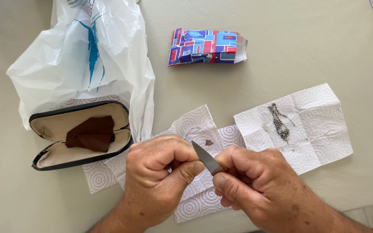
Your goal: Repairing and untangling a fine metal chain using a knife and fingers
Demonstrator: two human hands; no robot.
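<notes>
Steel blade points up-left

Your right hand grips its handle; left hand pinches something tiny right at its edge.

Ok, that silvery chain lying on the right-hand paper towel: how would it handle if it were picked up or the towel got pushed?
The chain looks made of fine beaded links lying in loose loops, so it would probably hang limp and tangle easily. It seems small and light, so tugging the thin paper towel would likely drag it along. A tiny separate piece beside it could slide off.
</notes>
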